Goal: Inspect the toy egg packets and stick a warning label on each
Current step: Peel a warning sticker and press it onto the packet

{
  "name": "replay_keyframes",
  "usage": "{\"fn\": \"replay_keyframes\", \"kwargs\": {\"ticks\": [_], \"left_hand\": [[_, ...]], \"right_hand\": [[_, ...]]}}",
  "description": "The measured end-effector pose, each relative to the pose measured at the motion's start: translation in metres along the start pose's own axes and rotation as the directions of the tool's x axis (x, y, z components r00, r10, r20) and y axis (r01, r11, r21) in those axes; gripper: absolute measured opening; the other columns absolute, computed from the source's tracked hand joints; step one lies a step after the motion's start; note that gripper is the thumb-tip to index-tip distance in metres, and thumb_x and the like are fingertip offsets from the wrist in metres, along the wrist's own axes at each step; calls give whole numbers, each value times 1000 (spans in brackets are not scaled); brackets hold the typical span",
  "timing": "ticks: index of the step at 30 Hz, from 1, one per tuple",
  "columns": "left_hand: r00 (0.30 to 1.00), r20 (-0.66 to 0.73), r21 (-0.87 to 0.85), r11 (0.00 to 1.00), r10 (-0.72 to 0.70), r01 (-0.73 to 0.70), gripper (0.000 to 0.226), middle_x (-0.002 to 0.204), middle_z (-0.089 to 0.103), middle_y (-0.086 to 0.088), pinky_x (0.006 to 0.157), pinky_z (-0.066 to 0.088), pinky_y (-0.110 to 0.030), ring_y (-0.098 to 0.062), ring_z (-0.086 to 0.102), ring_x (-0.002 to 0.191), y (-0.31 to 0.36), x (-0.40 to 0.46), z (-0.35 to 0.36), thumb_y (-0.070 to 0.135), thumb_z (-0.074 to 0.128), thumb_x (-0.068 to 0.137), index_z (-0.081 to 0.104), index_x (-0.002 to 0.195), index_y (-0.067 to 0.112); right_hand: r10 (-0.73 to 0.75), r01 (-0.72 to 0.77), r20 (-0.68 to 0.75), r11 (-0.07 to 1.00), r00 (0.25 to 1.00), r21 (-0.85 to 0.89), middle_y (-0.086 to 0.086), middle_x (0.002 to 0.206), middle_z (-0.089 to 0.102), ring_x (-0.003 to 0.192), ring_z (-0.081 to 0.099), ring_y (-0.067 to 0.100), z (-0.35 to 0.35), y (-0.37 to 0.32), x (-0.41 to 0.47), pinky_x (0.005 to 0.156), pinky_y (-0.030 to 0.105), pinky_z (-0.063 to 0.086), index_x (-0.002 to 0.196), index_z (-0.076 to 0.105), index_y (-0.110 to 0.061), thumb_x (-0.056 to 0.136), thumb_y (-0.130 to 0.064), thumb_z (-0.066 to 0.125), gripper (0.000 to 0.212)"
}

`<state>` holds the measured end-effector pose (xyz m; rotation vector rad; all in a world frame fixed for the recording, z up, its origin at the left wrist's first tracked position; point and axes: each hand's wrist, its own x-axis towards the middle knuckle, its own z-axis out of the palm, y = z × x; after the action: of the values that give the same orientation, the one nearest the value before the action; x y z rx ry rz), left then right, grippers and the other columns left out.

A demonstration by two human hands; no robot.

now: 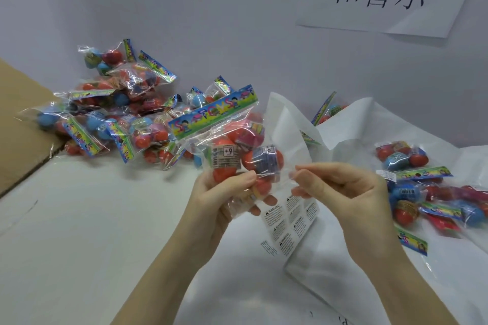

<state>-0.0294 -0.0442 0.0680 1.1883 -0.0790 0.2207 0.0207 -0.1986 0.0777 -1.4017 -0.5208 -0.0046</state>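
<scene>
While the left hand (pixel 227 192) grips a clear toy egg packet (pixel 232 150) from below, thumb across its front, the right hand (pixel 340 187) pinches something small and transparent at its fingertips, just beside the packet; what it is cannot be told. Beneath both hands a sheet of warning labels (pixel 287 221) lies on white paper over the desk (pixel 79 245). To the right sits a group of packets (pixel 427 192); farther left, a larger heap (pixel 113 113) rests beside a cardboard flap (pixel 18 126).
</scene>
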Motion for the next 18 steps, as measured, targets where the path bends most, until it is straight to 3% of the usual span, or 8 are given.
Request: {"fn": "replay_keyframes", "kwargs": {"ticks": [5,10,13,16,18], "left_hand": [[996,-44,68,995,74,-71,14,68,69,-6,46,45,-18,-18,65,57,-5,0,-1,17,74,58,73,72,13],[994,-44,100,990,100,-96,21,69,70,-6,46,44,-18,-19,66,57,-5,1,-3,15,72,64,66,82,6],[992,-4,141,982,128,-126,37,70,71,-4,46,45,-18,-19,66,58,-4,1,-4,21,74,59,63,87,-2],[990,28,183,973,139,-142,39,71,71,-3,46,45,-18,-17,66,59,-4,2,-6,16,75,61,61,92,-5],[990,38,192,972,134,-139,35,71,71,-3,46,45,-18,-17,66,59,-5,2,-7,16,75,63,62,90,-2]], "right_hand": [[-80,78,-16,992,997,-102,-7,66,72,56,67,8,-1,1,-2,57,13,50,72,75,-28,62,-34,66,15],[-118,116,8,958,993,-261,-7,71,72,63,68,9,-4,4,-3,65,17,53,69,67,-26,71,-35,60,12],[-93,94,17,939,995,-332,-7,69,71,65,68,8,-11,6,-2,68,20,53,73,65,-25,78,-23,62,6],[-24,42,51,926,998,-375,-7,64,69,64,67,5,-14,5,0,67,19,52,62,63,-23,82,-5,62,27],[57,-27,82,946,995,-323,-5,63,69,63,66,5,-13,1,1,66,19,52,59,63,-21,78,-16,63,20]]}}
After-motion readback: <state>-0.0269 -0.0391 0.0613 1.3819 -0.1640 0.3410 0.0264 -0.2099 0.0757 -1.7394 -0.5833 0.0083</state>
